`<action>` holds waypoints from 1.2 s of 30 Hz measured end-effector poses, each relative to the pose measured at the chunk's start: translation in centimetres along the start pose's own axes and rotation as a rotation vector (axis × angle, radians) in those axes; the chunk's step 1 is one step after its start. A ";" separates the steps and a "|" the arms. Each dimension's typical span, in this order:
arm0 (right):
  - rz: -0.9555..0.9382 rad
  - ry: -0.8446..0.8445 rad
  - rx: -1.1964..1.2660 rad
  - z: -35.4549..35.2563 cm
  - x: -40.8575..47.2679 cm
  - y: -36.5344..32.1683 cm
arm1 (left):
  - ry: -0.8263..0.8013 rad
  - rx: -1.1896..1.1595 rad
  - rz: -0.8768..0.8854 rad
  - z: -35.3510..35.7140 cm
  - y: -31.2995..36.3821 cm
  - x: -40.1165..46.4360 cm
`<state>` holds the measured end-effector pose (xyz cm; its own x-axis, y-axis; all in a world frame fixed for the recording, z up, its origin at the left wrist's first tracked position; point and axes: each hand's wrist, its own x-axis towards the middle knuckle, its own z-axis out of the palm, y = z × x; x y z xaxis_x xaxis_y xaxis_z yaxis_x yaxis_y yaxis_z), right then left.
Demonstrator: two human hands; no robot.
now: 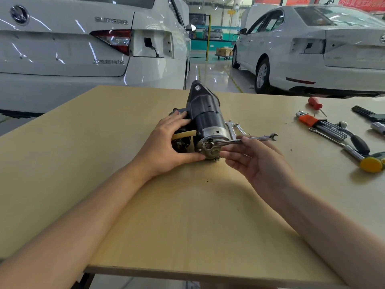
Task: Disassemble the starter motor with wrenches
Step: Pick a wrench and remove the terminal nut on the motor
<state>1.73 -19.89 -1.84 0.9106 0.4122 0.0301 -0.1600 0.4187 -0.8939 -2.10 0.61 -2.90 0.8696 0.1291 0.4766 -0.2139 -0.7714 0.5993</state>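
Observation:
The starter motor (206, 113) lies on the wooden table (187, 215), its silver end cap facing me. My left hand (166, 142) grips its left side, fingers over the solenoid and thumb under the end cap. A combination wrench (245, 140) has its ring end seated on a bolt on the end cap and its open end pointing right. My right hand (256, 161) pinches the wrench shaft between thumb and fingers. Two more wrenches (233, 128) lie behind the motor, partly hidden.
At the table's right lie a hex key set (318, 125) in an orange holder, a red-handled screwdriver (315, 104), a ratchet handle (354, 140), a yellow-faced mallet (373, 163) and a dark tool (368, 114). Two white cars (83, 49) stand beyond the table.

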 end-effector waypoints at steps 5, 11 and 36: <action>0.037 -0.021 0.049 0.4 -0.1 0.3 | 0.035 -0.049 -0.028 0.4 0.6 -0.1; 0.090 -0.019 0.153 0.4 -0.1 0.5 | 0.079 -0.023 -0.032 0.7 0.7 0.1; -0.479 0.098 -0.555 2.5 -1.4 0.8 | 0.067 0.001 -0.013 0.5 0.0 0.1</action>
<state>-0.67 -18.13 -1.44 0.8662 0.2016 0.4572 0.4565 0.0526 -0.8882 -1.79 0.25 -3.20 0.8406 0.1805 0.5106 -0.2021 -0.7701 0.6050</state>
